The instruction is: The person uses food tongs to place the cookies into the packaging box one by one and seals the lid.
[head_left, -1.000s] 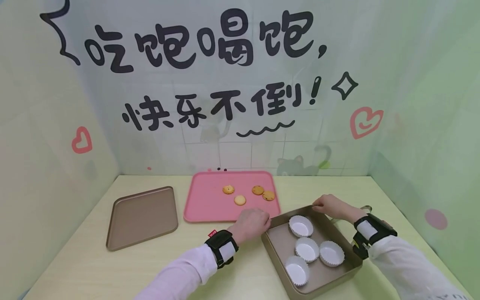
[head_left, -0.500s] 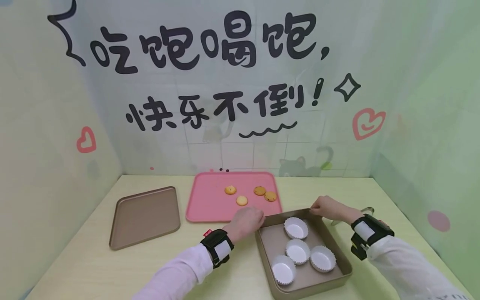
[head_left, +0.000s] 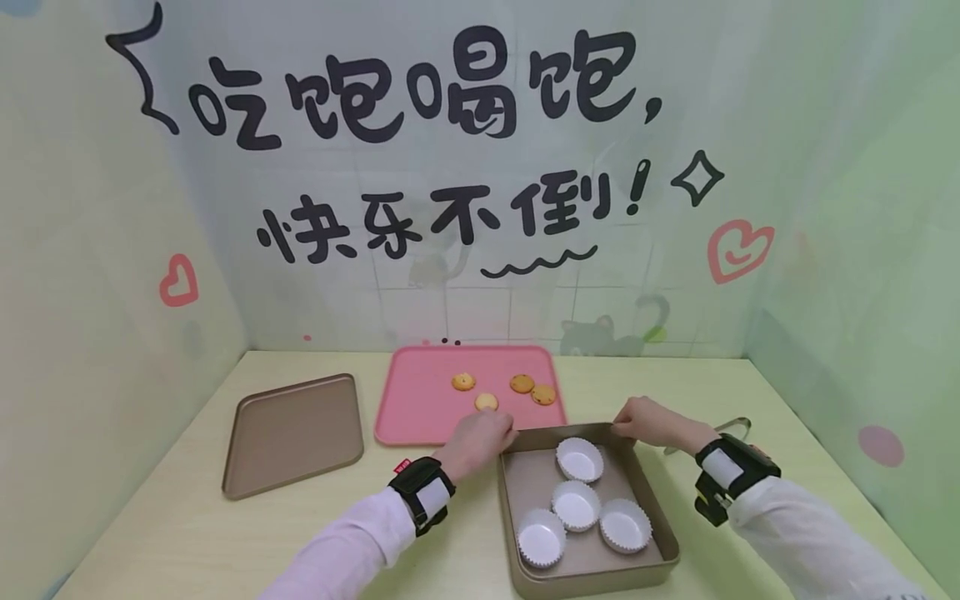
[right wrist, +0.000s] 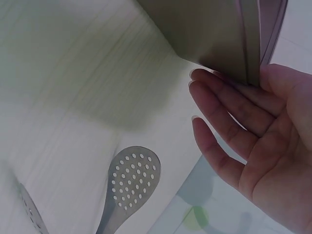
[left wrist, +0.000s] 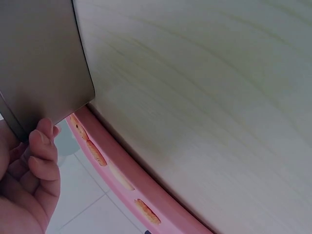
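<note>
A deep square brown baking pan (head_left: 528,483) with several white fluted paper baking cups (head_left: 580,460) in it lies at the right front of the table. My left hand (head_left: 476,442) grips its far left corner, with curled fingers against the outer wall (left wrist: 44,58) in the left wrist view. At the far right corner, my right hand (head_left: 660,423) pinches the rim. In the right wrist view, that thumb is over the rim and the fingers spread along the outside. Four-sided and pink, a tray (head_left: 416,408) holding several cookies (head_left: 463,382) lies just beyond the pan.
A shallow brown baking sheet (head_left: 292,437) lies at the left. Metal tongs with perforated heads (right wrist: 134,178) rest behind the right hand. Fabric walls (head_left: 847,333) enclose the table at the back and sides.
Both hands have shifted the baking pan leftward and turned it, so its sides stand straighter to the table. The cups moved along with it. The view has swung slightly left.
</note>
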Motion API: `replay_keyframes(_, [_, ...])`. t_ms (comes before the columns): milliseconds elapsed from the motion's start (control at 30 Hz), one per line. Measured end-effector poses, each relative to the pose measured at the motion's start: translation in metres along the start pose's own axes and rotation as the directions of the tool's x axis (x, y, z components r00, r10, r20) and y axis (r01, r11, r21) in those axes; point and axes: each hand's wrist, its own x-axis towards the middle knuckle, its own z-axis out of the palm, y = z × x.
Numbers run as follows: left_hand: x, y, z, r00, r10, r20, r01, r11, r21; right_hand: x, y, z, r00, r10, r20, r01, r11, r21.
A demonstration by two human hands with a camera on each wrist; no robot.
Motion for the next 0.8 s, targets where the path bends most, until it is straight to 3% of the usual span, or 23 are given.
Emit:
replay_keyframes(400, [-0.007,-0.019,-0.004,0.999,-0.007,-0.05,0.008,1.0,0.012,0.007,-0.015,0.006,1.0,-0.006,0.011,0.006,1.0,-0.01])
replay_keyframes(800, [-0.013,-0.028,-0.008,0.999,-0.035,-0.042,0.033,0.999,-0.034,0.015,-0.022,0.012,1.0,0.007,0.004,-0.007,1.0,-0.008])
